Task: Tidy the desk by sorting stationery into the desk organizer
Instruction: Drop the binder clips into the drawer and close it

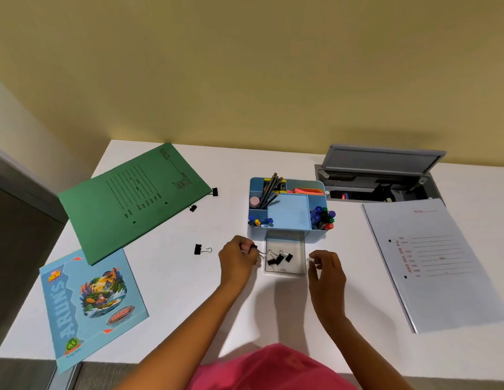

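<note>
A light blue desk organizer [287, 213] stands mid-desk with pencils, pens and pins in its compartments. Its clear drawer [298, 249] is pulled out toward me and holds three black binder clips [279, 258]. My left hand [236, 257] pinches another black binder clip [254, 248] at the drawer's left edge. My right hand [325, 270] hovers just right of the drawer, fingers loosely curled, holding nothing. Loose binder clips lie on the desk: one [199, 249] left of my left hand, two more [214, 191] [193, 208] by the green folder.
A green folder [127, 201] lies at the back left, a blue notebook [90, 305] at the front left. A white file [434, 263] lies at the right. Behind it, an open grey cable hatch [380, 175] is set into the desk.
</note>
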